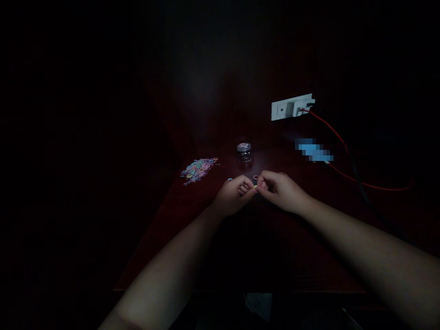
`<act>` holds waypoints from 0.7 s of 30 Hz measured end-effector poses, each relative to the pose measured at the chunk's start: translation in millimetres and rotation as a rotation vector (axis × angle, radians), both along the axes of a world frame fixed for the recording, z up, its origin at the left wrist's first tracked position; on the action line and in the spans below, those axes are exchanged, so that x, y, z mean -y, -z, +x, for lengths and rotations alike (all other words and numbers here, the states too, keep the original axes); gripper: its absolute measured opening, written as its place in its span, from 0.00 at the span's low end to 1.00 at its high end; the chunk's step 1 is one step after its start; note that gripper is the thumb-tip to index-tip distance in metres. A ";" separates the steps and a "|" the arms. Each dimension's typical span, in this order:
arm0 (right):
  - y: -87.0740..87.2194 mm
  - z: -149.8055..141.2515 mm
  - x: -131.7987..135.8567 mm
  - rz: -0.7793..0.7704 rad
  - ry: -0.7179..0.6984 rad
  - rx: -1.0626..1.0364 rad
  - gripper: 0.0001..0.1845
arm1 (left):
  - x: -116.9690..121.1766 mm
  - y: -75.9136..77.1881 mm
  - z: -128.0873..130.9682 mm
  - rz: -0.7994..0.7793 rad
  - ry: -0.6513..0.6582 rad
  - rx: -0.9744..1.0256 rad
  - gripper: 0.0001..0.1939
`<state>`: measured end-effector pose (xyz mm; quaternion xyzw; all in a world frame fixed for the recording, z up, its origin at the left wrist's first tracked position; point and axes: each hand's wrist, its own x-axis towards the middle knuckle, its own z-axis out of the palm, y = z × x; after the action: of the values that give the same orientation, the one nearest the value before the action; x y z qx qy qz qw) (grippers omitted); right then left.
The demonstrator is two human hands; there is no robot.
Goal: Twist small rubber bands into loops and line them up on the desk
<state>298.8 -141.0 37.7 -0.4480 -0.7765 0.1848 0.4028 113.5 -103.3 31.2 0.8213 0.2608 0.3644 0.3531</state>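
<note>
Left hand (236,195) and right hand (282,191) fingers pinch a yellow band (255,187). The band pile (199,170) lies untouched by the desk's (178,208) left edge.

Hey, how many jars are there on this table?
1. The clear jar stands on the table, beyond the left hand and right hand, to the right of the pile of colorful bands. Others could be hidden in the dark.
</note>
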 end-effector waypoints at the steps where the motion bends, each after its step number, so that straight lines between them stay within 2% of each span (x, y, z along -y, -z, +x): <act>1: -0.2 0.0 0.0 0.003 -0.010 -0.001 0.03 | -0.6 1.1 0.2 -0.009 -0.011 0.007 0.07; 10: 4.8 -1.9 -2.5 -0.015 -0.036 -0.030 0.03 | -2.6 2.6 -0.5 -0.018 -0.071 0.053 0.07; 21: -1.3 -3.3 0.6 0.014 -0.001 -0.013 0.04 | -4.3 4.5 -2.1 -0.035 -0.084 0.037 0.06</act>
<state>295.5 -141.6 39.0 -0.4437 -0.7751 0.1827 0.4110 111.4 -99.1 26.7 0.7965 0.2949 0.3895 0.3563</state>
